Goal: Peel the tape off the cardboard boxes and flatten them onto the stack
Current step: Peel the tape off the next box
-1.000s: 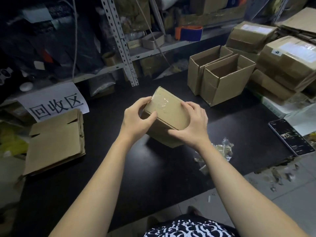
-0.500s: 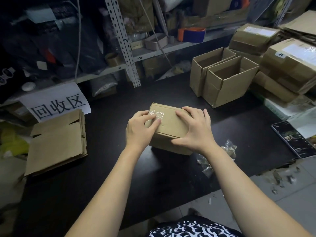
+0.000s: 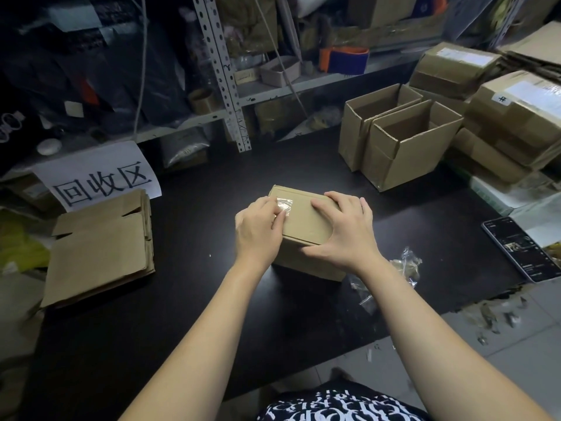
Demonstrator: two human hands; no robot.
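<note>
Left hand (image 3: 258, 232) fingers apparently pinching tape (image 3: 283, 205) on box (image 3: 306, 226), right hand (image 3: 346, 229) spread flat atop.

Phone (image 3: 522, 249) right on black table (image 3: 188, 299); paper sign (image 3: 100, 177) left; metal shelving (image 3: 223, 71) behind.

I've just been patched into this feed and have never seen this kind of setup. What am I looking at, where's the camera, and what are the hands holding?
No machine here: a person works with bare hands, and the one camera sits on their head, looking forward and down. On the black table stands a closed cardboard box. The right hand lies on its top, steadying it; the left hand picks at clear tape on the lid. To the left lies a stack of flattened boxes below a paper sign. At the back right stand two open boxes, with sealed ones beyond. A phone and crumpled tape scraps lie to the right.
</note>
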